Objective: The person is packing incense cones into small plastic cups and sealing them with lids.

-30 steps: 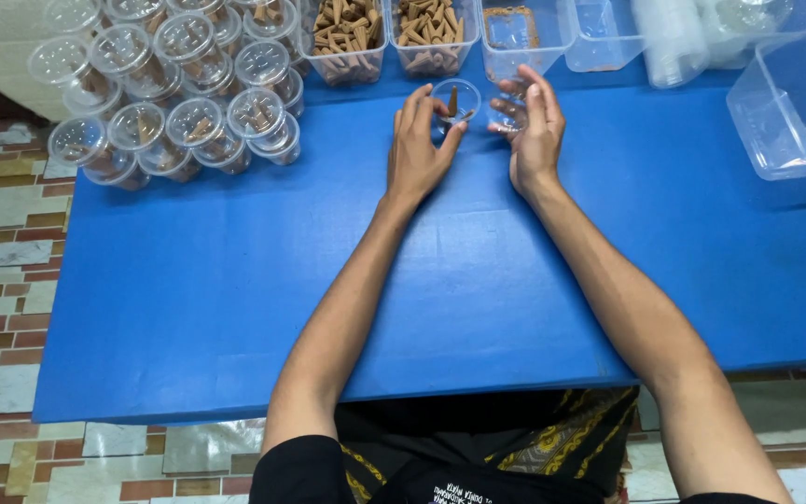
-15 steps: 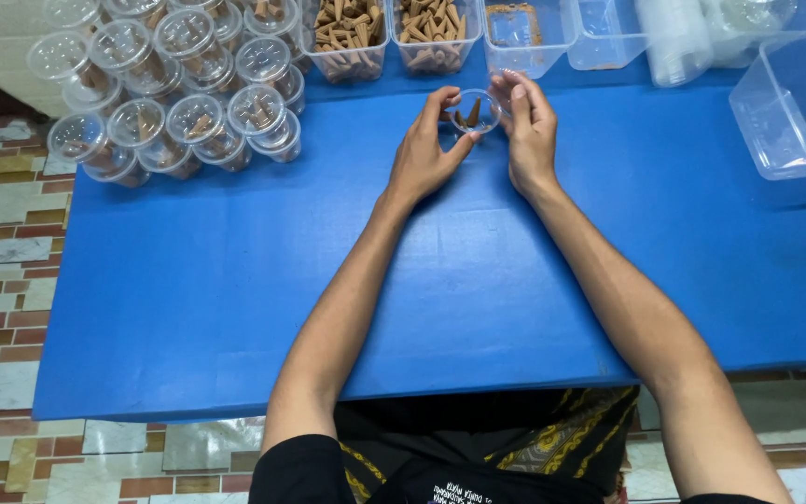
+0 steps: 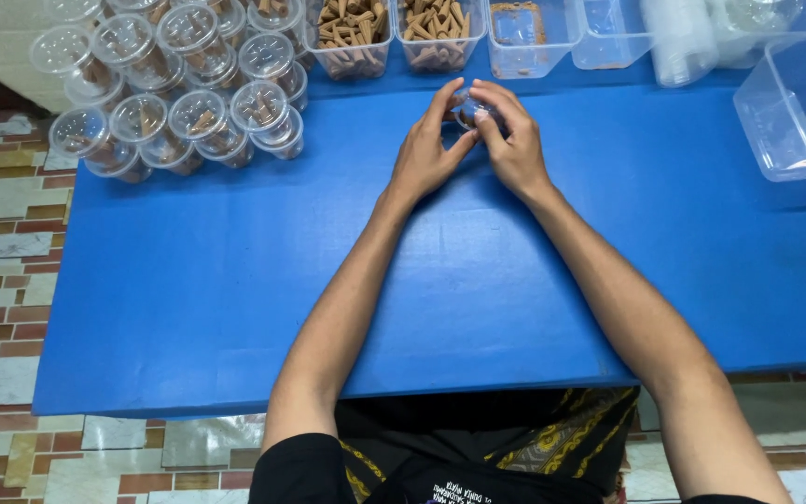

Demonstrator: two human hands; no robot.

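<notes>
- Cup [image 3: 469, 114], small, round, clear plastic, sits pinched between left hand [image 3: 424, 154] at nine o'clock and right hand [image 3: 515, 145] at three o'clock.
- Table [image 3: 188, 271]: smooth blue surface.

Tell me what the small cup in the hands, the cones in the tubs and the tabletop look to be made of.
Small cup: thin clear plastic, glossy; the brown contents show through it.
Cones: matte brown, dull and grainy, probably pressed powder; the material cannot be told for sure.
Tabletop: smooth blue sheet with a soft sheen, likely plastic or laminate.
The left hand and right hand both grip the cup.
</notes>
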